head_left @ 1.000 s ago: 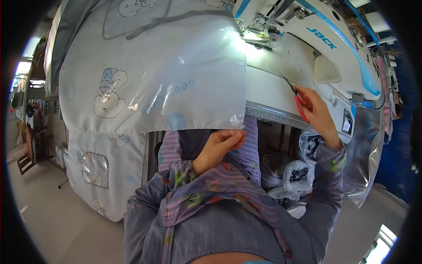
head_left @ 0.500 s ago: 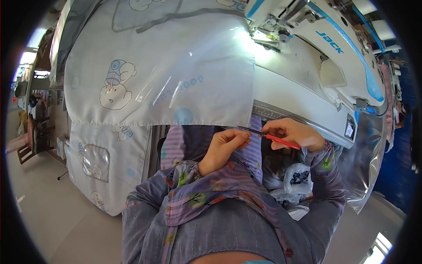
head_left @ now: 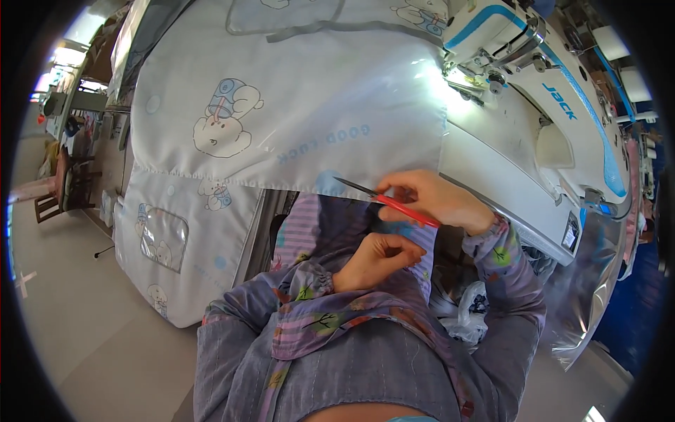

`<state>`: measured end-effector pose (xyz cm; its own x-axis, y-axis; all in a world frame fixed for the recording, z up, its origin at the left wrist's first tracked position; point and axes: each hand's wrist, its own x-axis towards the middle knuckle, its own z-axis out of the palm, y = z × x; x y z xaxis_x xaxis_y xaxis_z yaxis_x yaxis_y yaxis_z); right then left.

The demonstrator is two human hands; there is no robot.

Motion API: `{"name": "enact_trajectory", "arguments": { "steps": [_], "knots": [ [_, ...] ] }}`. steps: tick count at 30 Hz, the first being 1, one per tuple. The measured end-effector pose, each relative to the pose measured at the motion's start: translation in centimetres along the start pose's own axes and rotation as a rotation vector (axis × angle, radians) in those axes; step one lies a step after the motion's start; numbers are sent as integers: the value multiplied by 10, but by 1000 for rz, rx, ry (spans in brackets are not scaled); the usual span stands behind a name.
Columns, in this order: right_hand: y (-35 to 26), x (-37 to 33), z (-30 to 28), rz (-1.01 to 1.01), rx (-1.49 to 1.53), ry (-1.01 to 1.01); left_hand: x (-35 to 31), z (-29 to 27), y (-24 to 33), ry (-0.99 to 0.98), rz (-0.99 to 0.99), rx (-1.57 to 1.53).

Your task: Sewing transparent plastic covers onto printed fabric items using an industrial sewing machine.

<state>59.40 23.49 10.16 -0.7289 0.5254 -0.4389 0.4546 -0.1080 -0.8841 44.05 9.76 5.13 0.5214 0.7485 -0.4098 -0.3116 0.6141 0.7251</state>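
My right hand (head_left: 443, 202) is closed around a pair of small scissors with red handles (head_left: 404, 209). Their dark blades (head_left: 356, 186) point left, across the near edge of a white, shiny printed fabric (head_left: 295, 133). Below and a little left of it, my left hand (head_left: 376, 262) is held over my lap, its fingers curled in and the thumb against them. Whatever may be between those fingertips is too small to see. On the fabric are pale cartoon bears and blue dots. Its right side lies by the lit needle area of a white sewing machine (head_left: 506, 53).
More of the printed fabric hangs down at the left, with a clear window (head_left: 163, 241) on it. A plastic bag (head_left: 470, 315) with dark bits sits under the table at the right. Clear plastic sheeting (head_left: 580, 309) hangs at the far right. A wooden chair (head_left: 63, 186) stands at left.
The right hand has moved up and left with the scissors, bringing the blades over the fabric's edge. My left hand has dropped slightly, away from the blades. The whole view has shifted a little.
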Motion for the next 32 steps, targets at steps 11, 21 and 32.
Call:
{"name": "enact_trajectory", "arguments": {
  "steps": [11, 21, 32],
  "knots": [
    [-5, -14, 12, -183, -288, 77, -69, -150, -46, 390, 257, 951],
    [61, -128, -35, 89, -875, 1147, -73, -214, -21, 967, -116, 1849],
    [67, -49, 53, -48, 103, 910, 13, -42, 71, 115, 824, 1897]
  ]
}}
